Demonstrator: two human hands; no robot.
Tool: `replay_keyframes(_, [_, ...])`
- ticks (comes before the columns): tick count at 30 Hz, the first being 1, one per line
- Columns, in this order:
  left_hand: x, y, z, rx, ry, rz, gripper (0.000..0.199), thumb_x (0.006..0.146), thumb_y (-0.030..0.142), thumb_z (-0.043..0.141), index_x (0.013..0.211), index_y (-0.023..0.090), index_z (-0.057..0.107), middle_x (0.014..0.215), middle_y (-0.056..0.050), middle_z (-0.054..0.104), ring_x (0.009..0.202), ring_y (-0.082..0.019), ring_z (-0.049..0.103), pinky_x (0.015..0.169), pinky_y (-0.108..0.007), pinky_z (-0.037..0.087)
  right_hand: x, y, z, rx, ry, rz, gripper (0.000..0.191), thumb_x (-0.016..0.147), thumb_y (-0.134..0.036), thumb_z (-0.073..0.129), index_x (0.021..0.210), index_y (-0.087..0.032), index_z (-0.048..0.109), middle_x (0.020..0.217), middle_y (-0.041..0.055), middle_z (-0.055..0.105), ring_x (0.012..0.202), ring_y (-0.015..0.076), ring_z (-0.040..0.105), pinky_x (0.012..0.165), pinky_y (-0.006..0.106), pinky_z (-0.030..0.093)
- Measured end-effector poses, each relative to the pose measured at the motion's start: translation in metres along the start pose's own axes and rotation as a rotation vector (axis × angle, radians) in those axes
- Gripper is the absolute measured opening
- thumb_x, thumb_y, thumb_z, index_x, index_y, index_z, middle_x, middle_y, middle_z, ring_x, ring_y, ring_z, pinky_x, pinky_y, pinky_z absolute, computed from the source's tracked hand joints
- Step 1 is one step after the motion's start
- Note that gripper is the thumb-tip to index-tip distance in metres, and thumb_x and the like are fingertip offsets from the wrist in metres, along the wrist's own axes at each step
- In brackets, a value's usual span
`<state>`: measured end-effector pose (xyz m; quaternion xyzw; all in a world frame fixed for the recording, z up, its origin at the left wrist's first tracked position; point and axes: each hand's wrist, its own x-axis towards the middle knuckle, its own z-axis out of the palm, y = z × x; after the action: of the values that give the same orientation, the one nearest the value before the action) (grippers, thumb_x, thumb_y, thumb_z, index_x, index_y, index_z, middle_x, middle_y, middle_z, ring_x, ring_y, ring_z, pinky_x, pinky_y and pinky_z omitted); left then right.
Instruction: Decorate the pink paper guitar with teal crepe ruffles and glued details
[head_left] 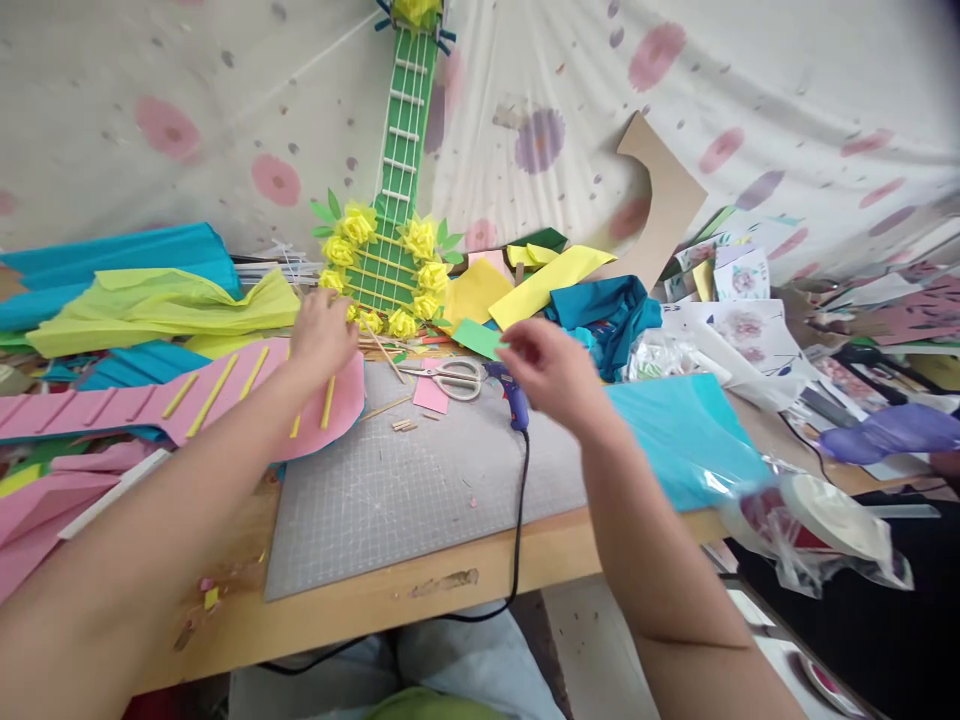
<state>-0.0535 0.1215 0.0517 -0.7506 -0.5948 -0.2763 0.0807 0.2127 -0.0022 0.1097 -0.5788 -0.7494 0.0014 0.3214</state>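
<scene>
My left hand point(324, 335) is curled over the body of a pink paper guitar point(240, 385) with yellow strips, close to the yellow paper flowers of a green guitar point(401, 215) leaning upright behind. Its fingertips are turned away, so anything between them is hidden. My right hand point(553, 375) is raised over a purple glue gun point(514, 400), fingers curled in beside a piece of green paper point(478, 338). What those fingers hold, if anything, cannot be made out. Scissors with pale handles point(459, 380) lie between the hands, partly over a small pink paper piece point(430, 396).
A grey cutting mat point(390, 500) covers the table's middle, with short wooden sticks point(403, 426) on it. The glue gun's black cord point(519, 530) hangs over the front edge. Blue sheet material point(675, 440) and a plastic-wrapped roll point(821, 525) are at right; yellow-green crepe paper point(165, 310) is at left.
</scene>
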Motion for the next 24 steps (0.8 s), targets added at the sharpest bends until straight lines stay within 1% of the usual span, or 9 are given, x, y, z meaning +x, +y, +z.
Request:
replay_keyframes(2, [-0.015, 0.026, 0.007, -0.053, -0.012, 0.057, 0.036, 0.077, 0.023, 0.047, 0.110, 0.012, 0.056, 0.120, -0.015, 0.048, 0.114, -0.029, 0.041, 0.097, -0.042, 0.033, 0.011, 0.034, -0.024, -0.109, 0.004, 0.146, 0.017, 0.080, -0.032, 0.048, 0.089, -0.019, 0.055, 0.083, 0.0037, 0.060, 0.074, 0.0157, 0.054, 0.067, 0.028, 0.040])
replay_keyframes(4, [-0.033, 0.049, 0.014, -0.092, -0.008, 0.122, 0.036, 0.078, 0.021, 0.045, 0.111, 0.010, 0.056, 0.120, -0.017, 0.048, 0.116, -0.029, 0.040, 0.098, -0.043, 0.034, 0.020, 0.077, -0.031, -0.270, 0.000, 0.329, 0.020, 0.079, -0.033, 0.049, 0.090, -0.018, 0.055, 0.088, 0.0065, 0.060, 0.082, 0.0193, 0.056, 0.072, 0.031, 0.041])
replay_keyframes(7, [-0.062, 0.074, 0.025, -0.089, -0.030, 0.314, 0.037, 0.079, 0.013, 0.040, 0.112, 0.007, 0.055, 0.122, -0.019, 0.047, 0.119, -0.029, 0.039, 0.101, -0.042, 0.031, 0.026, 0.137, -0.018, -0.461, -0.096, 0.582, 0.043, 0.073, -0.038, 0.057, 0.107, -0.012, 0.050, 0.108, 0.0170, 0.054, 0.097, 0.0269, 0.054, 0.078, 0.037, 0.041])
replay_keyframes(9, [-0.077, 0.084, 0.030, -0.102, -0.059, 0.449, 0.038, 0.079, 0.011, 0.038, 0.113, 0.007, 0.055, 0.124, -0.019, 0.047, 0.120, -0.028, 0.039, 0.102, -0.042, 0.031, 0.026, 0.162, -0.003, -0.500, -0.138, 0.654, 0.056, 0.072, -0.041, 0.057, 0.117, -0.009, 0.043, 0.116, 0.0217, 0.049, 0.103, 0.0300, 0.052, 0.081, 0.038, 0.041])
replay_keyframes(10, [-0.082, 0.088, 0.032, -0.118, -0.059, 0.468, 0.038, 0.079, 0.010, 0.038, 0.113, 0.007, 0.055, 0.124, -0.019, 0.047, 0.120, -0.028, 0.040, 0.102, -0.043, 0.032, 0.026, 0.169, 0.002, -0.507, -0.150, 0.671, 0.057, 0.073, -0.037, 0.058, 0.118, -0.008, 0.041, 0.116, 0.0226, 0.049, 0.103, 0.0300, 0.052, 0.081, 0.038, 0.041])
replay_keyframes(13, [-0.093, 0.093, 0.034, -0.157, -0.061, 0.464, 0.037, 0.078, 0.010, 0.040, 0.112, 0.008, 0.055, 0.121, -0.019, 0.049, 0.117, -0.027, 0.043, 0.100, -0.043, 0.035, 0.029, 0.178, 0.008, -0.477, -0.126, 0.680, 0.044, 0.074, -0.020, 0.052, 0.116, -0.008, 0.043, 0.104, 0.0198, 0.057, 0.098, 0.0274, 0.056, 0.079, 0.037, 0.042])
replay_keyframes(16, [-0.096, 0.092, 0.035, -0.191, -0.049, 0.422, 0.037, 0.076, 0.010, 0.043, 0.112, 0.010, 0.055, 0.118, -0.017, 0.050, 0.115, -0.027, 0.044, 0.099, -0.042, 0.037, 0.040, 0.175, -0.005, -0.423, -0.013, 0.649, 0.038, 0.072, -0.013, 0.047, 0.110, -0.013, 0.048, 0.098, 0.0146, 0.062, 0.094, 0.0255, 0.058, 0.079, 0.037, 0.043])
replay_keyframes(20, [-0.091, 0.094, 0.033, -0.283, -0.034, 0.306, 0.040, 0.075, 0.010, 0.045, 0.114, 0.012, 0.052, 0.118, -0.014, 0.049, 0.114, -0.025, 0.044, 0.098, -0.041, 0.038, 0.062, 0.157, -0.031, -0.294, 0.167, 0.544, 0.034, 0.070, -0.010, 0.045, 0.102, -0.019, 0.051, 0.092, 0.0075, 0.063, 0.091, 0.0228, 0.058, 0.078, 0.036, 0.044])
replay_keyframes(24, [-0.080, 0.101, 0.029, -0.408, -0.032, 0.178, 0.038, 0.075, 0.012, 0.047, 0.113, 0.013, 0.051, 0.116, -0.013, 0.049, 0.112, -0.024, 0.046, 0.098, -0.040, 0.038, 0.082, 0.129, -0.048, -0.145, 0.252, 0.466, 0.027, 0.065, -0.008, 0.049, 0.090, -0.019, 0.052, 0.080, 0.0045, 0.061, 0.084, 0.0210, 0.058, 0.078, 0.037, 0.044])
